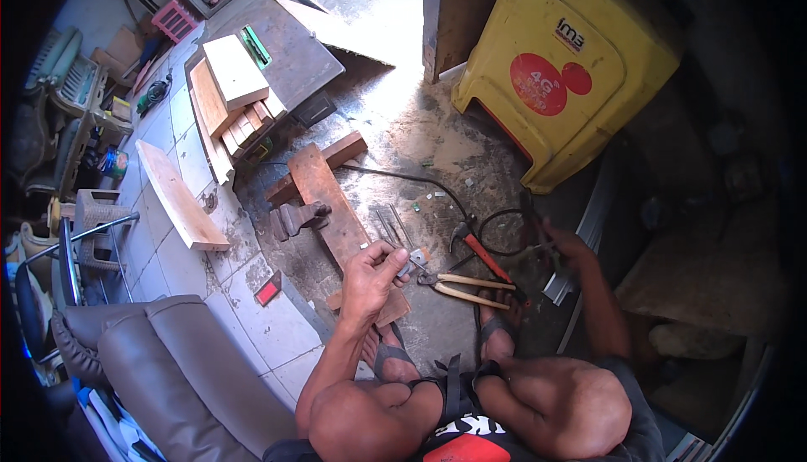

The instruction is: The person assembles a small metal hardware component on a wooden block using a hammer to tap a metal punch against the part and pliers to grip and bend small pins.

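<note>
My left hand [370, 279] is closed, with thumb and fingertips pinched on a small grey metal piece [403, 272]. It hovers over the near end of a narrow wooden bench [324, 197]. My right hand [568, 243] is raised at the right, fingers curled around a dark, thin object smeared by motion; its kind is hidden. Between the hands, pincers with yellow handles [471, 280] lie on the floor by my feet. A hammer with a red handle [487, 257] lies just beyond them. Several thin metal rods [394, 225] rest beside the bench.
A dark metal clamp-like block [296, 220] sits on the bench. Planks [235, 71] are stacked at far left, with a loose board [178, 197] nearer. A yellow plastic stool [580, 58] stands far right. A black cable [420, 178] crosses the floor. A brown padded seat [202, 378] is near left.
</note>
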Tool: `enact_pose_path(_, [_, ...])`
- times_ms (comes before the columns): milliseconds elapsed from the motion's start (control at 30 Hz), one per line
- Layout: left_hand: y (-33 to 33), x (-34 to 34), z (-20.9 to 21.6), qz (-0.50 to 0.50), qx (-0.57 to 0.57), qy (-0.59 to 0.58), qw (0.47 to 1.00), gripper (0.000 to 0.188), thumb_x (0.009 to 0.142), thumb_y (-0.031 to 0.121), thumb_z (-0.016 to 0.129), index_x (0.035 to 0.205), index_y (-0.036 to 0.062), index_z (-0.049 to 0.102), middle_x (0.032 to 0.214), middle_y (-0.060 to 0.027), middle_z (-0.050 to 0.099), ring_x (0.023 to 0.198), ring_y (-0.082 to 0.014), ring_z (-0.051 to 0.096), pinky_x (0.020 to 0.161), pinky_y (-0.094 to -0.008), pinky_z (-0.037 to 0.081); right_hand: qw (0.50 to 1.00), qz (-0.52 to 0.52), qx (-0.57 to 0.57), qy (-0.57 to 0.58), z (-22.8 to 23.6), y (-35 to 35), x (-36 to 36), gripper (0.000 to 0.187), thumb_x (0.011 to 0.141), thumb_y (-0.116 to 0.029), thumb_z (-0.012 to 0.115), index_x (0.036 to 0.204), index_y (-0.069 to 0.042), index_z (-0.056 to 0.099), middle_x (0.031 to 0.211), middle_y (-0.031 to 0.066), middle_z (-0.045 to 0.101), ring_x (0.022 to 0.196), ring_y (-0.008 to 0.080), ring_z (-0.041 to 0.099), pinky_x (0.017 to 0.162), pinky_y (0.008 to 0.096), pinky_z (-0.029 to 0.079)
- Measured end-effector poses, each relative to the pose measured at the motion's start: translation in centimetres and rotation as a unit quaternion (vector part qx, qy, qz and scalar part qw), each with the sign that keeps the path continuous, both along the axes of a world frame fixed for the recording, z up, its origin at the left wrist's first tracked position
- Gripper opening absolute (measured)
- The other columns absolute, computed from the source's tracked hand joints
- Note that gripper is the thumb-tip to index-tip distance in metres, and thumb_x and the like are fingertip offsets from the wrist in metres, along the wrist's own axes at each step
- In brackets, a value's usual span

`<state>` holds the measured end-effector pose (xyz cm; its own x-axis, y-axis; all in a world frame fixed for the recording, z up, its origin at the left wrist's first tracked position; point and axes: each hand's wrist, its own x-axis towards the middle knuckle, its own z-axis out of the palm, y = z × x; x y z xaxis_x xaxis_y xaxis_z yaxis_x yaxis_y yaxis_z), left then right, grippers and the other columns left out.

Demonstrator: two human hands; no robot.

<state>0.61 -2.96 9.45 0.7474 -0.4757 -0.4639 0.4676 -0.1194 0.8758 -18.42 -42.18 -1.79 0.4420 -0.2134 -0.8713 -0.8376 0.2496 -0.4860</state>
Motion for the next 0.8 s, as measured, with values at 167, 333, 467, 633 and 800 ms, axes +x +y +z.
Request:
enact_pose_path(167, [-0.6, 0.0, 0.3, -0.014, 0.033, -0.021, 0.999, 0.021, 0.099, 0.021, 0.074, 0.095, 0.0003, 0.07, 0.08, -0.0026, 0.068, 0.069, -0.0088, 0.063, 0.061, -0.0233, 0.05, 0.982, 0.105, -0.087, -0.129, -2.0, -0.2, 0.5, 0.034, 0.093, -0.034, 0.072, 0.109, -0.004, 0.075, 0.092, 0.002, 0.07, 0.082, 0.0132, 0.066, 0.073, 0.0313, 0.053])
enact_pose_path(333, [0.2, 0.0, 0.8, -0.014, 0.039, -0.043, 0.998, 0.021, 0.099, 0.021, 0.074, 0.094, 0.0004, 0.071, 0.079, -0.003, 0.068, 0.068, -0.0094, 0.064, 0.061, -0.0236, 0.051, 0.934, 0.059, -0.189, -0.297, 0.9, 2.4, 1.7, 0.033, 0.083, -0.024, 0.079, 0.107, -0.003, 0.073, 0.106, 0.0016, 0.066, 0.098, 0.0122, 0.062, 0.085, 0.0308, 0.049])
enact_pose_path(467, [0.9, 0.3, 0.5, -0.009, 0.027, -0.059, 0.998, 0.022, 0.099, 0.02, 0.074, 0.094, -0.0005, 0.071, 0.078, -0.0036, 0.069, 0.068, -0.0101, 0.065, 0.06, -0.0239, 0.051, 0.927, 0.09, -0.118, -0.345, 6.0, 2.2, 3.3, 0.044, 0.08, -0.023, 0.081, 0.116, -0.001, 0.071, 0.114, 0.0025, 0.06, 0.104, 0.0123, 0.056, 0.091, 0.0295, 0.045])
enact_pose_path(633, [0.3, 0.3, 1.2, 0.0, 0.014, -0.069, 0.997, 0.021, 0.1, 0.019, 0.073, 0.095, -0.001, 0.071, 0.077, -0.0046, 0.069, 0.069, -0.0106, 0.067, 0.059, -0.0239, 0.052, 0.897, 0.049, -0.056, -0.435, 11.9, 4.1, 5.2, 0.055, 0.079, -0.023, 0.08, 0.127, 0.001, 0.064, 0.106, 0.002, 0.063, 0.095, 0.0114, 0.056, 0.09, 0.0282, 0.045])
enact_pose_path(800, [0.5, 0.3, 1.1, 0.061, 0.004, -0.149, 0.987, 0.018, 0.101, 0.017, 0.071, 0.097, -0.001, 0.071, 0.079, -0.0056, 0.071, 0.07, -0.0099, 0.067, 0.062, -0.0232, 0.052, 0.898, 0.084, 0.184, -0.392, 14.2, 12.0, 4.7, 0.062, 0.083, -0.003, 0.064, 0.143, 0.004, 0.049, 0.105, 0.0098, 0.066, 0.088, 0.0199, 0.071, 0.065, 0.0293, 0.058])
